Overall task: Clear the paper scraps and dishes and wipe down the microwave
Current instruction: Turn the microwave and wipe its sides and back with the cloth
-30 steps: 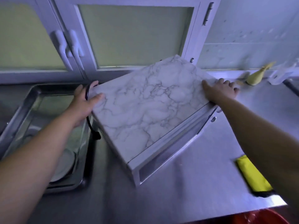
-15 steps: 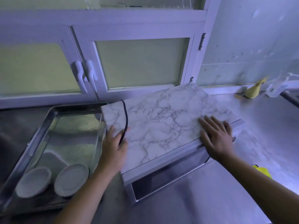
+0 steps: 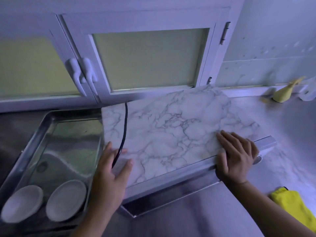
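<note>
No word, label, brand, number or sign can be read anywhere, whether on the marble-patterned microwave (image 3: 171, 134), the cabinet doors (image 3: 150, 59), the plates (image 3: 65, 200) or the yellow cloth (image 3: 294, 207).

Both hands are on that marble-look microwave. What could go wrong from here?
The black cord lies across the microwave top under the left hand; it might snag if the box shifts. The microwave sits close beside the sink, so a push leftward could tip it onto the two dishes.

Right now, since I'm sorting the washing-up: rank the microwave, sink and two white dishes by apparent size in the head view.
1. microwave
2. sink
3. left dish and right dish: alike, unranked.
</note>
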